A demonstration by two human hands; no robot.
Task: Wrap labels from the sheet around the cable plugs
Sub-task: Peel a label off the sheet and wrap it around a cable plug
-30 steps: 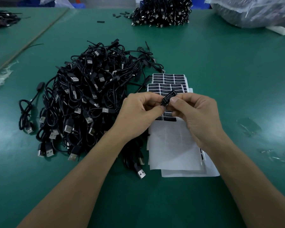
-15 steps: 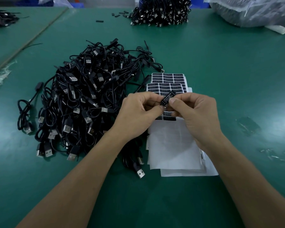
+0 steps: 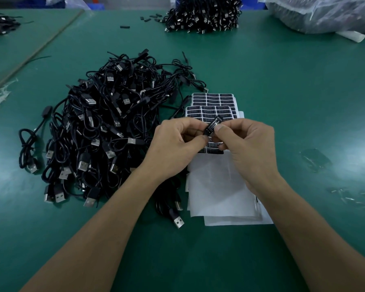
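At frame centre I note left hand (image 3: 177, 142) and right hand (image 3: 247, 148) both pinching one plug (image 3: 208, 131), its label (image 3: 214, 123) facing up, above the sheet (image 3: 211, 110); I judge wrapping is mid-step, next calling for the label's loose edge pressed down all round.

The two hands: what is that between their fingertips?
Head view: a small black labelled plug, pinched by the left hand and the right hand above the label sheet.
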